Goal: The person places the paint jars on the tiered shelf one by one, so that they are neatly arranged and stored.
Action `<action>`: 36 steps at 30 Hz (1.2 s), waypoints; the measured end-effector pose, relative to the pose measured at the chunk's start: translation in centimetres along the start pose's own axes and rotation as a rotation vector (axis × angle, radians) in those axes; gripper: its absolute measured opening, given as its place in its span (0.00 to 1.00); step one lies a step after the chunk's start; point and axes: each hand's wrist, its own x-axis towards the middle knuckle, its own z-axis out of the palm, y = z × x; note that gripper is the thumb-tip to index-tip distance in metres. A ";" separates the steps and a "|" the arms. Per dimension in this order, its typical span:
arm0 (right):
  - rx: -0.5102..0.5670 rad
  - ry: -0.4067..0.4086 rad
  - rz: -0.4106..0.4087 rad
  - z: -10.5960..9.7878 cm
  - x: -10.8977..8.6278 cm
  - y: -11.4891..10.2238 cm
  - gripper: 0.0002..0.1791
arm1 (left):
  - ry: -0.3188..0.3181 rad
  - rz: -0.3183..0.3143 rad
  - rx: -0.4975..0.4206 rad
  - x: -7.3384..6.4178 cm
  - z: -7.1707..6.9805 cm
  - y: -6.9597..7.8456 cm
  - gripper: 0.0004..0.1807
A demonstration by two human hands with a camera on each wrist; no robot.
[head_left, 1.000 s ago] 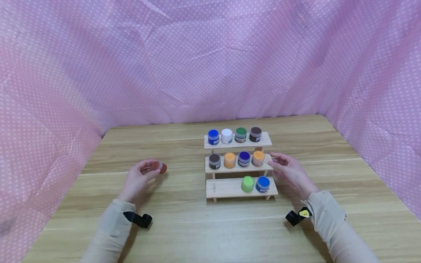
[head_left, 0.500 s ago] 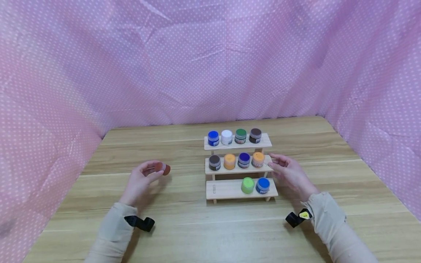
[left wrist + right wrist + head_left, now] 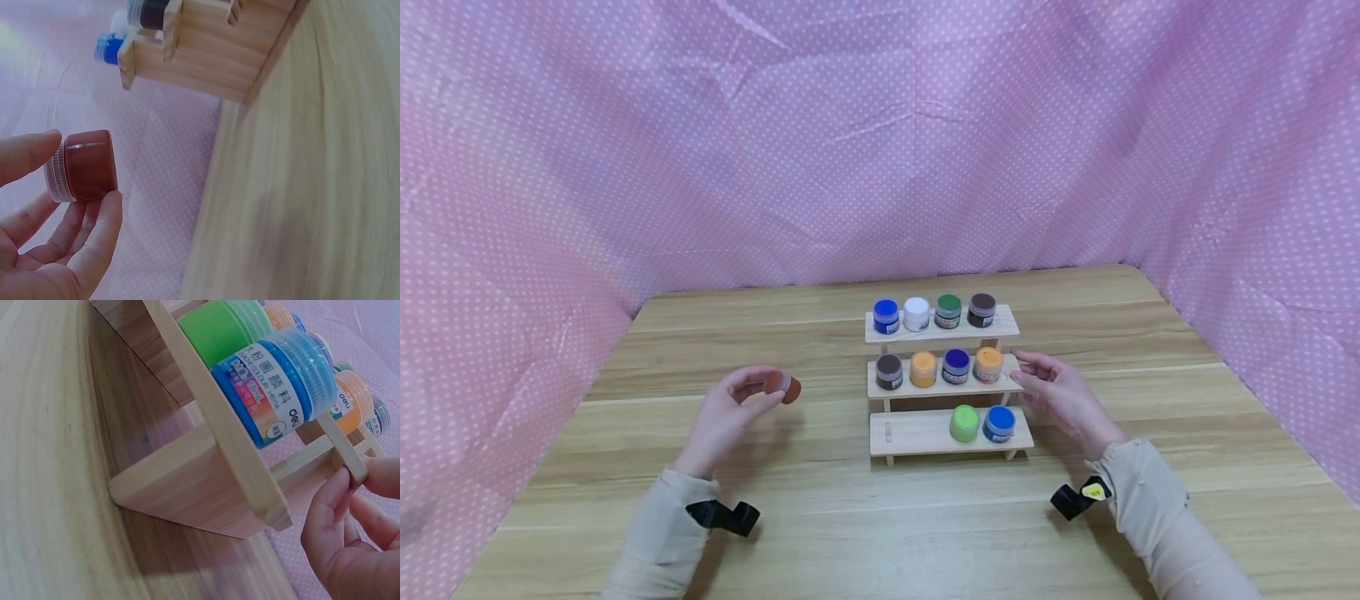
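My left hand point(image 3: 722, 423) holds a small reddish-brown paint jar point(image 3: 92, 165) above the table, left of a three-tier wooden rack point(image 3: 917, 429). In the left wrist view the jar lies on its side, its ribbed clear lid toward the thumb and its base at a fingertip. At the rack's right side, my right hand point(image 3: 1066, 402) pinches the end of the middle shelf point(image 3: 347, 459) between thumb and finger. On the lowest tier, a light green jar point(image 3: 965, 423) and a blue jar point(image 3: 999, 423) stand at the right; its left part is bare wood.
The middle tier carries brown, orange point(image 3: 923, 369) and dark blue jars. Blue, white point(image 3: 917, 314), green and dark brown jars line the top tier. A pink dotted cloth point(image 3: 880, 167) hangs behind and beside the wooden table point(image 3: 880, 525).
The left hand has moved a little to the right, toward the rack, carrying the reddish-brown jar. My right hand stays at the middle shelf's end.
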 end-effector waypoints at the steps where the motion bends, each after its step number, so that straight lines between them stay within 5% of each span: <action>1: -0.002 0.002 0.000 0.0 0.0 0.0 0.33 | -0.003 -0.004 -0.001 -0.1 0.1 0.2 0.27; 10: -0.017 0.005 0.004 0.0 0.1 0.1 0.34 | -0.015 0.100 -0.058 -0.5 1.2 1.5 0.23; 19: -0.021 -0.006 0.005 -0.1 0.0 0.1 0.34 | -0.046 0.084 -0.039 -0.6 2.1 2.6 0.23; 36: -0.064 -0.003 0.016 -0.1 0.1 -0.1 0.33 | -0.128 0.163 -0.173 -0.3 4.8 4.8 0.22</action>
